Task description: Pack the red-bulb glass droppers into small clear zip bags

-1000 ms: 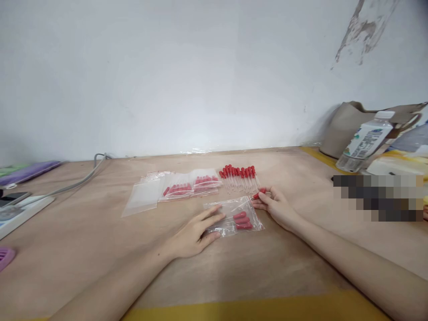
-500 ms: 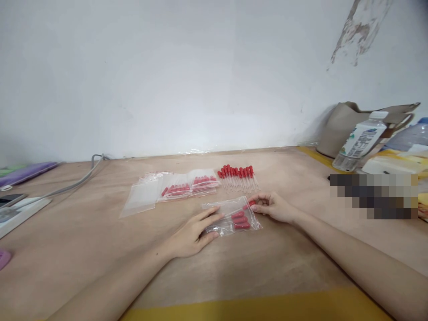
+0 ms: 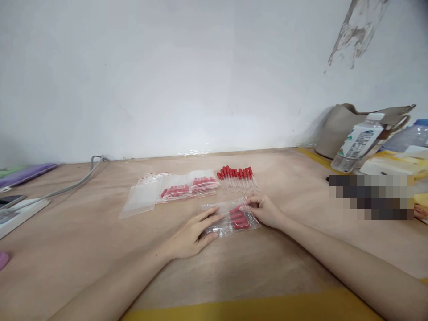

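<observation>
A clear zip bag (image 3: 222, 227) lies flat on the table in front of me, with several red-bulbed droppers (image 3: 240, 220) side by side inside it. My left hand (image 3: 195, 232) rests on the bag's left part, fingers spread and flat. At the bag's right end, my right hand (image 3: 262, 209) pinches the bulb end of the uppermost dropper (image 3: 236, 209), which lies within the bag. The fingertips partly cover that end. Just beyond the bag, loose droppers (image 3: 236, 174) lie in a row, red bulbs away from me.
Filled zip bags (image 3: 175, 191) and flat zip bags (image 3: 138, 200) lie behind my left hand. A grey cable (image 3: 73, 185) runs along the left side. At the right stand a bottle (image 3: 359, 142) and a beige bag (image 3: 334, 129). A white wall (image 3: 167, 89) closes the back.
My right hand has moved slightly left, pushing the red-bulbed dropper further into the bag beside the others. The left hand has stayed on the bag.
</observation>
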A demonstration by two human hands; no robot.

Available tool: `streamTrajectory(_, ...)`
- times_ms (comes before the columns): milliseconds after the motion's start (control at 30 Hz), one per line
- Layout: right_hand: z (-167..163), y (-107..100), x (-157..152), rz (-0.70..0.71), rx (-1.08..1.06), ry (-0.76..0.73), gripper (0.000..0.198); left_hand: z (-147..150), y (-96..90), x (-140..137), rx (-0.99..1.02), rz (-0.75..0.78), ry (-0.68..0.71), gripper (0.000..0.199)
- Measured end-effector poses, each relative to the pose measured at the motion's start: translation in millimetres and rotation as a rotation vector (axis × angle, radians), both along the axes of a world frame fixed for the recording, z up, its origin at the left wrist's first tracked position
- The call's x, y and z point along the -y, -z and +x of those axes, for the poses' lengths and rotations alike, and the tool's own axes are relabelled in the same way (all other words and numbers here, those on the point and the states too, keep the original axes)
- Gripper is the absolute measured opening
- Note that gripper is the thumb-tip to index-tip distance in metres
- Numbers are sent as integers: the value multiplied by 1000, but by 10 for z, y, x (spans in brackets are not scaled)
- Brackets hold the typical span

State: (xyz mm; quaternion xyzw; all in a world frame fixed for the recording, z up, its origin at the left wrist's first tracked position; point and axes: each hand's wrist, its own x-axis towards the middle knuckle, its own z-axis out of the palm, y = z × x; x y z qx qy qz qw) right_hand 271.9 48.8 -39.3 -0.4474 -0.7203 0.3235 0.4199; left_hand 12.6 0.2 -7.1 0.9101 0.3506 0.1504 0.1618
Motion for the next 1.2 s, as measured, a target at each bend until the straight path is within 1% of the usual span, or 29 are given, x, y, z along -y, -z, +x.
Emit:
streamTrajectory(67,12,-46,8,100,74,-84,19,1,0,1,-5,-2,-5,44)
streamTrajectory(100,26,-64,3,117,83,-95,19,0,0,2,-9,-1,-6,44)
streamTrajectory(133,46,-72,-11,115,74,-65,19,0,2,2,-12,-1,-7,43)
streamTrajectory(167,74,-69,-37,104,60,6,19,0,2,1,-16,-3,-6,43)
streamTrajectory(267,201,-8,-181,67,26,331,21,-2,0,2,-22,-13,-4,42)
streamTrajectory(333,300,49,-316,58,4,493,24,-4,-3,2,-21,-18,-6,42)
streamTrajectory(400,384,86,-455,45,2,571,28,-6,-2,0,-23,-22,-6,42)
streamTrajectory(467,436,90,-580,25,57,618,29,-8,4,-4,-22,-20,-5,42)
streamTrajectory(667,422,-2,-846,-24,193,673,36,-10,12,-5,2,-19,7,42)
streamTrajectory(833,374,-54,-976,-131,308,709,39,-2,-5,4,-8,-21,-1,42)
streamTrajectory(1033,375,-73,-1037,-164,326,714,30,1,-14,5,10,-22,1,42)
streamTrajectory(1200,391,-102,-1042,-190,317,712,28,0,-12,3,-2,-11,0,42)
